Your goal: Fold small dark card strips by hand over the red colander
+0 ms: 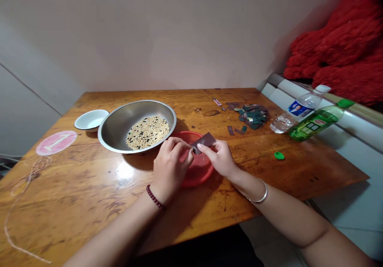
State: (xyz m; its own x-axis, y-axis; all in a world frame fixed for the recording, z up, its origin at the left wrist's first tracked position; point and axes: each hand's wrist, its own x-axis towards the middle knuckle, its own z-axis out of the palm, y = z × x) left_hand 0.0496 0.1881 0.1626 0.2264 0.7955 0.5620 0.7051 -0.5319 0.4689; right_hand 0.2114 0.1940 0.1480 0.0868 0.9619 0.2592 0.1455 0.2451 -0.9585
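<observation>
Between thumb and fingers, my right hand (223, 158) holds a dark brown flat rectangular piece (207, 140). My left hand (171, 160) pinches at the left end of that piece; its fingertips partly hide what is there. Both hands are above a red plastic mesh basket (206, 175), which they partly cover. Just left of the basket stands a wide steel basin (115, 129) holding pale round beans or beads (148, 133) mixed with dark ones.
A small white bowl (91, 119), a pink oval card (56, 142) and loose string (29, 179) lie left. A pile of dark scraps (254, 116), a clear bottle (296, 111), a green bottle (317, 121) and a green cap (279, 155) are right. Red fluffy material (344, 51) sits beyond.
</observation>
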